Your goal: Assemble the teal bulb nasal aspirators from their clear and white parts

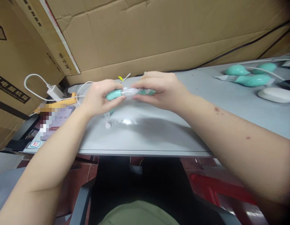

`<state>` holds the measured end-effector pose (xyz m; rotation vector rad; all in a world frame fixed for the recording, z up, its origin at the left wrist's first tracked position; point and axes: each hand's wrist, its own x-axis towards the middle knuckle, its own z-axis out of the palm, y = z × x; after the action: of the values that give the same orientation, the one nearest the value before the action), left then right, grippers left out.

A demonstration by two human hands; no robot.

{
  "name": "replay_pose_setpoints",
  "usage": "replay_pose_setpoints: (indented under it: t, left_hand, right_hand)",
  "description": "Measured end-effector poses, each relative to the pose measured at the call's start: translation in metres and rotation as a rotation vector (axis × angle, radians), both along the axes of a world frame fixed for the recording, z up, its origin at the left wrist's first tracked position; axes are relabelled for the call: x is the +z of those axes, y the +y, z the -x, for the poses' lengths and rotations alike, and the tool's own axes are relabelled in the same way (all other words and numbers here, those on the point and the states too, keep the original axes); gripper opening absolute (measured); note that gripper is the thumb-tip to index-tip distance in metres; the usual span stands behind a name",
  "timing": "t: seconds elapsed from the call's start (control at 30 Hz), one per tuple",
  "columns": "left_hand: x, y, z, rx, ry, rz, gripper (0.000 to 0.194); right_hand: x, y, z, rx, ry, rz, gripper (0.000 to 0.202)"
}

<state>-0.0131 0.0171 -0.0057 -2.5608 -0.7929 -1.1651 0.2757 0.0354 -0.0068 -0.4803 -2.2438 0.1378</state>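
Above the grey table [145, 137], my two hands meet at a teal bulb with a clear plastic neck [126, 92]. My left hand [100, 95] is closed around the teal end, thumb and fingers on opposite sides. The fingers of my right hand [159, 89] pinch the whitish, see-through end, which is partly hidden and blurred. Some more teal shows beneath the right fingers; what it belongs to I cannot make out. Under my left hand lies a small clear and teal piece [107, 115], with a small white cap-like piece [108, 125] nearer the table's front edge.
At the right lie several teal bulbs [254, 80], one in clear wrapping, beside a white rounded object [276, 94]. A phone [62, 117], a yellow holder [65, 101] and a white charger [55, 92] with cable are at left. Cardboard [159, 34] stands behind.
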Motion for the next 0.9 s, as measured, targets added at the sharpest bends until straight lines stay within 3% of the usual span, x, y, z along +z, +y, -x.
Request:
replay_pose_setpoints:
  t: [0.27,0.47,0.6,0.77,0.9]
  left_hand:
    - [-0.0003,-0.0004,-0.0009,-0.062,-0.016,-0.044,0.024]
    - [-0.0025,0.0000,-0.0007,0.019,0.053,-0.087,0.035]
    - [-0.0039,0.0021,-0.0002,0.068,0.114,-0.196,0.035]
    - [-0.0052,0.0028,-0.0018,0.010,0.138,-0.372,0.020]
    - [-0.0055,0.0025,-0.0018,0.038,0.151,-0.412,0.022]
  right_hand:
    - [0.0021,-0.0059,-0.0023,-0.087,-0.098,-0.100,0.032]
    - [-0.0009,-0.0040,-0.0008,-0.044,-0.059,-0.107,0.043]
    - [-0.0003,-0.0025,-0.0015,-0.020,-0.071,-0.095,0.050]
    - [-0.0020,-0.0023,0.0003,0.024,-0.072,-0.071,0.053]
    - [-0.0028,-0.0021,0.0012,0.060,-0.039,-0.008,0.053]
